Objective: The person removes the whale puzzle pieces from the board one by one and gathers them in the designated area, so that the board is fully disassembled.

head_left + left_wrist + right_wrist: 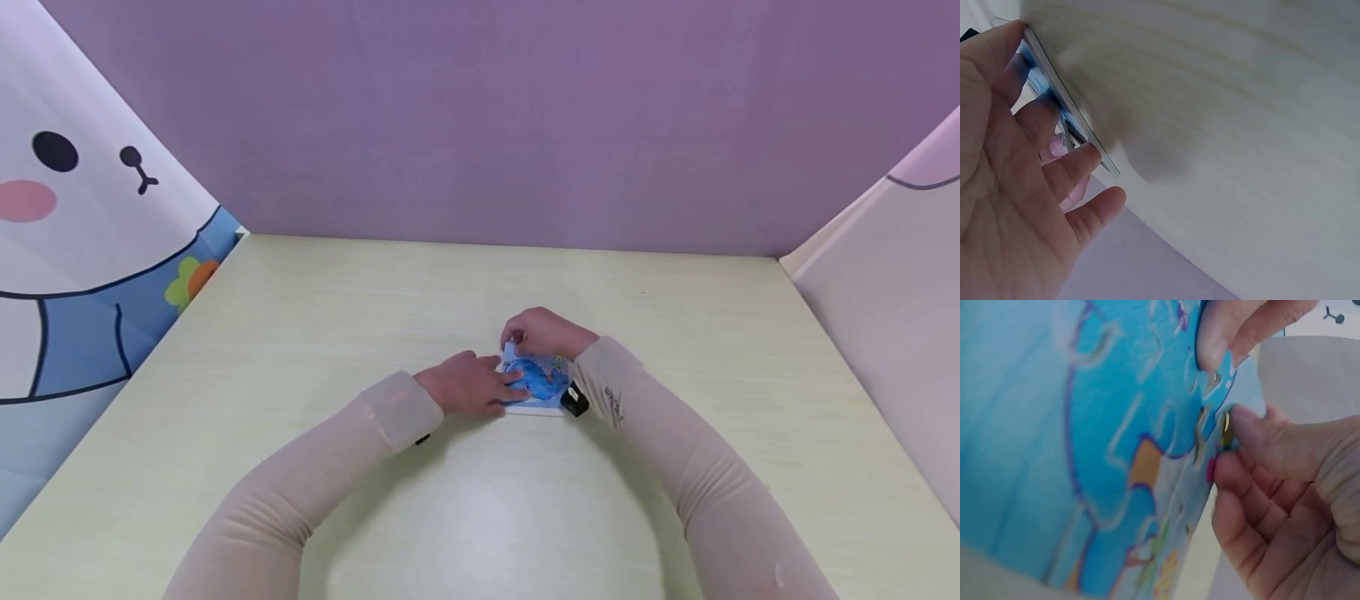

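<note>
My left hand (468, 385) lies flat, its fingers (504, 379) straight and pressing on the blue jigsaw puzzle board with cartoon artwork (542, 385), which sits near the middle of the pale wood-grain tabletop (300, 333). My right hand (542, 333) curls at the board's far edge, its fingers (1241, 481) pinching a blue puzzle piece (512, 348) there. A small black device (574, 401) at my right wrist sits just beside the board's near corner. A purple wall (480, 117) stands behind, with a cartoon bunny panel (82, 217) to the left.
</note>
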Demonstrator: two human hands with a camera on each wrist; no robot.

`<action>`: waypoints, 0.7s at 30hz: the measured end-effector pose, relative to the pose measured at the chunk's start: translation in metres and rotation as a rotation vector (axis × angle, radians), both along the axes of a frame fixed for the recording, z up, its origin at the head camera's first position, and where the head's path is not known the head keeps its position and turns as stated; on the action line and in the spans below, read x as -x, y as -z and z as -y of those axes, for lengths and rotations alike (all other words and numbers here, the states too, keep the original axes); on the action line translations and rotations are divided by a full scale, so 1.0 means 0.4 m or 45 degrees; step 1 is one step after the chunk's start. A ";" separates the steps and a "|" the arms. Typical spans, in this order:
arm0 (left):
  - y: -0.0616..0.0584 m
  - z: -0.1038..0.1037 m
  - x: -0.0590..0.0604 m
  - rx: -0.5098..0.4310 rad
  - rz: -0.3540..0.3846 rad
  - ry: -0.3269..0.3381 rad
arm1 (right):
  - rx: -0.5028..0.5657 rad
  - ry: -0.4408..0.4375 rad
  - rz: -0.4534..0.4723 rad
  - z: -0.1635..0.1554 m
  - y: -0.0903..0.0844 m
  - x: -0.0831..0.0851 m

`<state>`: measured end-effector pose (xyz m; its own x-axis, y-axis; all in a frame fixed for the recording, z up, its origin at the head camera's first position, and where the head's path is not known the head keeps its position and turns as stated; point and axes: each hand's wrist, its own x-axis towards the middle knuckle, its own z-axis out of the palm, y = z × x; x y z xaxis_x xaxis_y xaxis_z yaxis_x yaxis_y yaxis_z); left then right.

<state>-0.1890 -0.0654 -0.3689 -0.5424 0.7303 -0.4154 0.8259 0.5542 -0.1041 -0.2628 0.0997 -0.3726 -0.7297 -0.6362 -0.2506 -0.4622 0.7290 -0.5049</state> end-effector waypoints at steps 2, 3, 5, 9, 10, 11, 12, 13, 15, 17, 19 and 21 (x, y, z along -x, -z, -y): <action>0.000 0.001 0.000 0.006 0.012 -0.009 | 0.066 0.018 0.028 -0.008 0.003 0.002; -0.001 0.001 0.001 0.005 0.014 -0.012 | 0.092 0.030 0.040 -0.011 0.005 0.003; -0.001 0.001 0.001 0.010 0.019 -0.017 | 0.134 0.058 0.066 -0.017 0.006 0.003; 0.000 0.001 0.002 0.006 0.024 -0.018 | 0.183 0.101 0.094 -0.028 0.007 0.002; 0.001 0.000 0.003 0.006 0.028 -0.020 | 0.190 0.106 0.093 -0.030 0.006 0.001; 0.001 0.001 0.003 0.005 0.031 -0.021 | 0.193 0.112 0.093 -0.032 0.006 0.000; 0.001 0.001 0.003 0.000 0.030 -0.021 | 0.195 0.116 0.088 -0.033 0.006 -0.001; 0.001 0.001 0.003 0.001 0.032 -0.023 | 0.196 0.118 0.082 -0.034 0.005 -0.001; 0.002 0.001 0.003 0.000 0.028 -0.025 | 0.199 0.108 0.059 -0.036 0.006 -0.002; 0.002 0.001 0.004 0.002 0.025 -0.026 | 0.206 0.107 0.045 -0.037 0.009 -0.004; 0.004 0.000 0.004 0.007 0.024 -0.028 | 0.215 0.110 0.037 -0.039 0.012 -0.006; 0.004 -0.001 0.005 0.009 0.024 -0.025 | 0.228 0.134 0.056 -0.039 0.014 -0.010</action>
<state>-0.1910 -0.0650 -0.3707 -0.5488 0.7165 -0.4307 0.8166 0.5697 -0.0927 -0.2588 0.1154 -0.3781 -0.7855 -0.5941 -0.1732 -0.3628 0.6688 -0.6489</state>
